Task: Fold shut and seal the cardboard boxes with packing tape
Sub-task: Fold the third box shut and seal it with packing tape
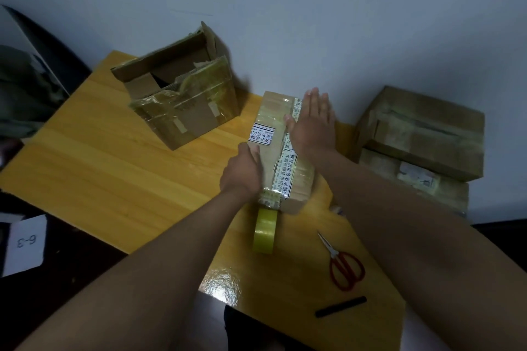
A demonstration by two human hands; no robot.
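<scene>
- Right hand point(312, 122) lies flat, fingers straight, on the taped box point(281, 151); left hand point(242, 174) grips its left side.
- Open box point(182, 100) sits far left on the yellow table point(99, 165).

I am counting four cardboard boxes: one long taped box point(281, 148) under my hands, one open box point(182, 94), two stacked boxes point(419, 139). I am also seeing one tape roll point(265, 229), one pair of scissors point(343, 265), one black marker point(340, 306), one paper label point(25, 245).
</scene>
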